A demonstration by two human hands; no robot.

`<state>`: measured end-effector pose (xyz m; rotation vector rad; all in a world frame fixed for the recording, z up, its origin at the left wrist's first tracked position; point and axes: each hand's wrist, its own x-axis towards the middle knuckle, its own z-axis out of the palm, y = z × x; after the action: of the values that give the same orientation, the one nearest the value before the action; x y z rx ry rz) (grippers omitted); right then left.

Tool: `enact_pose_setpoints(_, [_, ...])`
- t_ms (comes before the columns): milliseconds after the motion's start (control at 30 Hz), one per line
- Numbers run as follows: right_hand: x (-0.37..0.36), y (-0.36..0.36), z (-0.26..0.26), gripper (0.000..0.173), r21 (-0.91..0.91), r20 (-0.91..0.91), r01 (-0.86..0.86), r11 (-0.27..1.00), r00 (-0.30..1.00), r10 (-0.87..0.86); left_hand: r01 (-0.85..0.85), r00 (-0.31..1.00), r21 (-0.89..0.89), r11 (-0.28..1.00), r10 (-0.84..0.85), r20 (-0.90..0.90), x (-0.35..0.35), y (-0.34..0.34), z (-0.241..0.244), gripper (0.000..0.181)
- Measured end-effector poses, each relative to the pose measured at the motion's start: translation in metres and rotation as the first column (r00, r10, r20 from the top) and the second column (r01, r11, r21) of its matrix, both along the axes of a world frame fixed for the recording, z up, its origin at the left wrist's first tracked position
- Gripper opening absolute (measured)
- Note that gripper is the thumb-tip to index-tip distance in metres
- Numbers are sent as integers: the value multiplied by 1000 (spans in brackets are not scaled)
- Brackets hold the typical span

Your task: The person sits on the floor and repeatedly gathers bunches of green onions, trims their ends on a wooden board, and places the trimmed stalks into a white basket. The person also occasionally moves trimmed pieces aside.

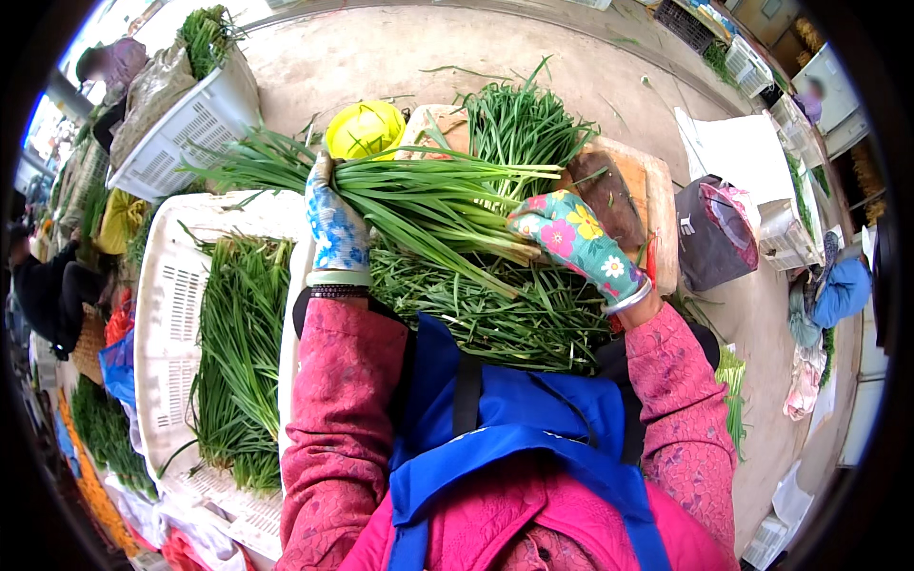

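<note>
A loose bunch of garlic chives (428, 189) is held level across my front, its leafy tips to the left and its pale stem ends to the right. My left hand (335, 218), in a blue-and-white glove, is wrapped around the leafy part. At the stem ends, my right hand (568, 239) in a flowered glove grips the stalks; its fingertips are partly hidden. Beneath the bunch lies a heap of loose chive leaves (493, 314), close against my blue apron (514, 435). Another chive bundle (525, 135) rests on the wooden board (653, 193) just beyond.
To my left stands a white plastic crate (171, 285) with chives (243, 357) inside. A yellow bowl-shaped object (365, 128) sits beyond my left hand. A dark slab (607, 196) and a grey bag (714, 232) are at right. Another person (53, 285) sits at far left.
</note>
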<state>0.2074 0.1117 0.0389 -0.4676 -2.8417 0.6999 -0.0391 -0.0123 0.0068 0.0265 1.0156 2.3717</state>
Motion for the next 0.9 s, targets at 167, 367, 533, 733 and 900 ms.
enact_pose_setpoints(167, [19,-7,-14,27,-240,-43,77,968,995,-90,-4,1000,-52,999,5,20,8,4,-8,29])
enact_pose_setpoints(367, [102,-4,-51,18,188,174,128,974,971,-161,33,996,-42,999,-29,90,-1,2,-9,32])
enact_pose_setpoints(533, [55,-25,12,20,141,-173,292,946,948,-267,44,989,18,999,-46,138,-20,6,-47,27])
enact_pose_setpoints(733, [17,-7,5,18,266,-92,81,961,994,-59,74,987,-40,996,-68,144,3,10,-29,25])
enact_pose_setpoints(900, [20,-15,1,15,270,-167,204,941,972,-162,36,970,-25,999,-29,239,9,10,-24,25])
